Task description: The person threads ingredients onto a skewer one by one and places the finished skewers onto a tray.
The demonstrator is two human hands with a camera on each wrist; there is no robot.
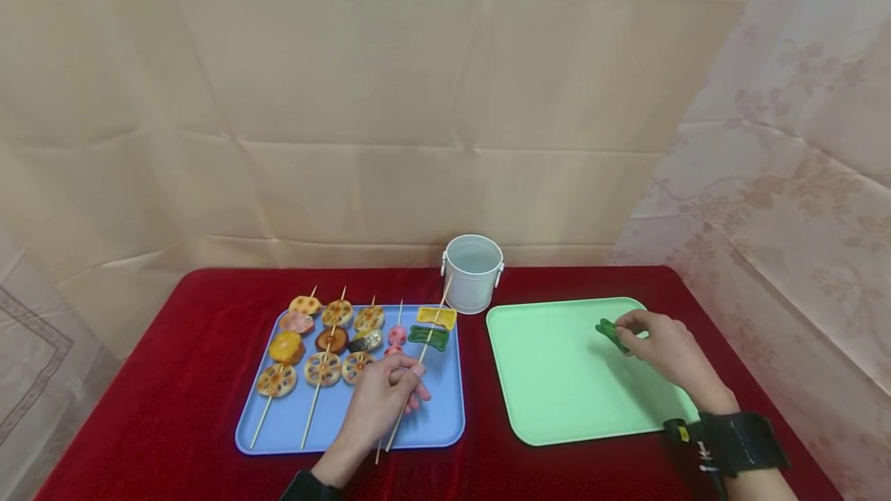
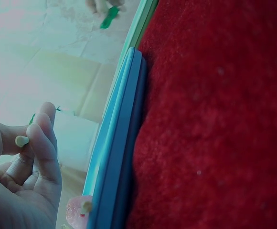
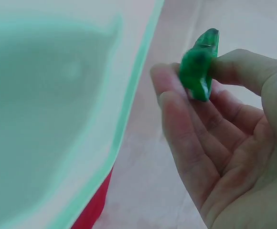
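Note:
My left hand [image 1: 383, 397] pinches a wooden skewer [image 1: 423, 354] between thumb and fingers, over the right part of the blue tray [image 1: 445, 424]. Threaded on it are a yellow pepper piece [image 1: 437, 318] and, below that, a green pepper piece [image 1: 428, 337]. The skewer's blunt end [image 2: 21, 141] pokes out of the grip in the left wrist view. Above the right side of the light green tray [image 1: 550, 408], my right hand [image 1: 664, 350] holds another green pepper piece [image 3: 196, 71] between thumb and fingertips.
Several loaded skewers lie on the blue tray, with lotus root slices [image 1: 322, 369], a mushroom-like brown piece [image 1: 332, 339] and pink rounds [image 1: 397, 335]. Behind the trays stands a white bucket [image 1: 473, 284]. Red cloth [image 1: 188, 377] covers the table; curtains hang behind.

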